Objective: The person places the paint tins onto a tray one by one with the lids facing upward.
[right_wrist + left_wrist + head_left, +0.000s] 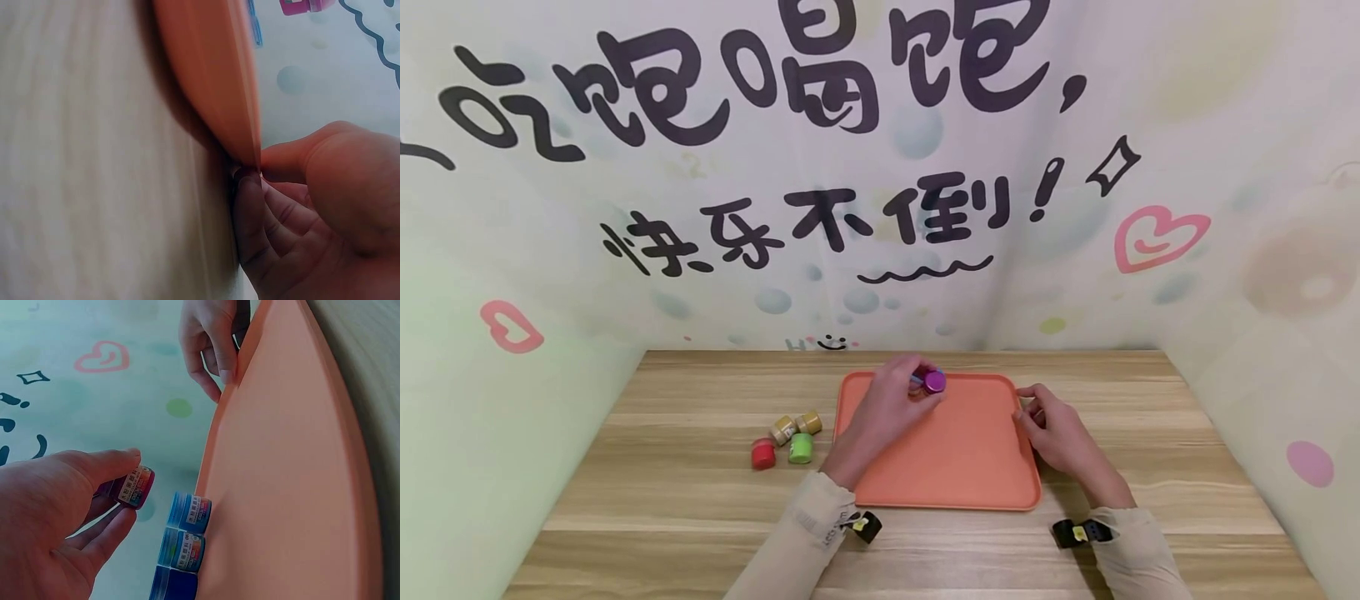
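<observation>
My left hand (pixel 887 407) pinches a purple paint jar (pixel 934 382) between thumb and fingers, over the back part of the orange tray (pixel 955 454). In the left wrist view the held jar (pixel 136 487) shows a printed label and hangs above three blue paint jars: a front one (pixel 195 512), a middle one (pixel 187 551) and a darker one (pixel 178 586), lined up on the tray. From the head view, the left hand hides most of these. At the tray's right edge, my right hand (pixel 1062 433) pinches the rim, thumb above and fingertips underneath.
Left of the tray, on the wooden table (pixel 700 517), stand a red jar (pixel 763 453), a green jar (pixel 801 448) and two yellow-brown jars, one (pixel 783 430) beside the other (pixel 809 422). A printed wall covering (pixel 880 317) rises behind the table.
</observation>
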`<action>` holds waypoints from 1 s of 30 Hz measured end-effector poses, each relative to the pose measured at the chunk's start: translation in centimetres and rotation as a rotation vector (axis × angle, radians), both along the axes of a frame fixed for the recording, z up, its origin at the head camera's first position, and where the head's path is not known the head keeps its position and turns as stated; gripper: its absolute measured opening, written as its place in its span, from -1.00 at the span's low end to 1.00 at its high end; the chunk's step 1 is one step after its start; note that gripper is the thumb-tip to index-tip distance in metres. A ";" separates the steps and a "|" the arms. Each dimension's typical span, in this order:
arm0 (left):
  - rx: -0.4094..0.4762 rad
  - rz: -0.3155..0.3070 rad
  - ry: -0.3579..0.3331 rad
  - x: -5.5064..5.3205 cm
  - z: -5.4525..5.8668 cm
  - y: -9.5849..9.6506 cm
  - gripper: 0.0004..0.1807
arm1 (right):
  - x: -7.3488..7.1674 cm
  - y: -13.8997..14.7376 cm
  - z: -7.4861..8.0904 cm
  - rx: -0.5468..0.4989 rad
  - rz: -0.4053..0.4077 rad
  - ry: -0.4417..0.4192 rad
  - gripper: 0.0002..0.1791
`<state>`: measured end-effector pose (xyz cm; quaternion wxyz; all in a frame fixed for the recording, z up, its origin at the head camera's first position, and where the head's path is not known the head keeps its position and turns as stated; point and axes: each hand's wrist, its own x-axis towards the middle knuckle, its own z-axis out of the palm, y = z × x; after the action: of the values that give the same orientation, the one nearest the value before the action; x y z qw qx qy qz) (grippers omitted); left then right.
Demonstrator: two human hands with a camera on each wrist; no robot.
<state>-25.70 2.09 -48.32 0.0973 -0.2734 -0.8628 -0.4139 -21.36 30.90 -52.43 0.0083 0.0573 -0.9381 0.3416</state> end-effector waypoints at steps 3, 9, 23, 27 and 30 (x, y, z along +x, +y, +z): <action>-0.009 -0.006 0.021 -0.1 0.1 0.4 -0.65 | 0.1 0.0 0.1 0.003 -0.008 -0.008 -0.60; -0.128 0.042 0.136 -0.4 0.3 1.1 -0.64 | 0.0 -0.1 0.2 0.001 -0.012 -0.016 -0.60; -0.187 0.099 0.197 -1.1 -0.2 2.4 -0.62 | -0.1 0.2 -0.4 0.010 0.001 -0.011 -0.59; -0.175 0.084 0.180 -1.3 -0.5 2.7 -0.62 | -0.2 0.2 -0.4 0.006 -0.004 -0.017 -0.59; -0.148 0.062 0.152 -1.5 -0.7 2.9 -0.62 | -0.2 0.1 -0.3 0.006 -0.009 -0.023 -0.59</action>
<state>-27.19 4.99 -49.05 0.1545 -0.2835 -0.8893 -0.3239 -21.55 31.03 -52.78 -0.0009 0.0492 -0.9393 0.3395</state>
